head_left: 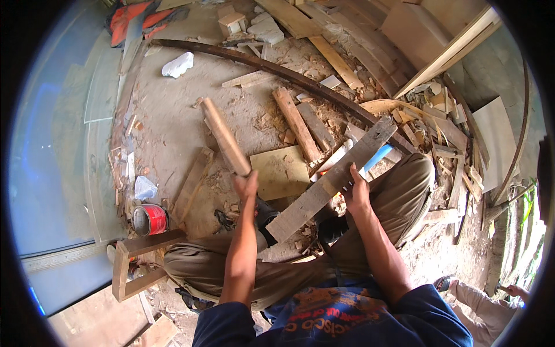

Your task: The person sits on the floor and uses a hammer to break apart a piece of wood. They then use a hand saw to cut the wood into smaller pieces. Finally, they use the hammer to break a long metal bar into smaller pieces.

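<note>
near the left edge of the floor [173, 87] sits a red can [155, 220]; a wide swing could knock it. the left hand [247, 186] is wrapped around the near end of a wood stick [225, 137], up over the floor's middle; a loose grip could let it fly. the right hand [358, 192] pinches a gray board [321, 194] by its long side, near the shoes [331, 231]; if it slips, it could drop on them.
</note>
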The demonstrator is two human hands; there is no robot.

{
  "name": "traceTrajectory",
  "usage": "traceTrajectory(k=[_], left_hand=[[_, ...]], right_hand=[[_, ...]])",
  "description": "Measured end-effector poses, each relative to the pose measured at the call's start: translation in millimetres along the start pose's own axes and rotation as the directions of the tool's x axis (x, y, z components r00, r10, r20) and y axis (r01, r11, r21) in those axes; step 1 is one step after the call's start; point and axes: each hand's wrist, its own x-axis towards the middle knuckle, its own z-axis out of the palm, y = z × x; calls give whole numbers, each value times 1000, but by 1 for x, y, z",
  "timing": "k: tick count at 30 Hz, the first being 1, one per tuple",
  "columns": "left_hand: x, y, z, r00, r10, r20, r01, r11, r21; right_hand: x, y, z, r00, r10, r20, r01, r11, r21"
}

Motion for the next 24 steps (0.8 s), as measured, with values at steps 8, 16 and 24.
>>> traceTrajectory(k=[8,16,24], left_hand=[[-56,55,106,929,-49,368,87,992,-88],[-74,55,129,616,-179,767,120,984,133],[-51,132,-20,254,-167,953,-211,952,223]], right_hand=[[-8,-20,-9,992,-85,-91,95,989,117],[-7,-24,-34,984,-86,-153,106,986,132],[-9,-6,-4,1000,7,-24,-8,1000,-22]])
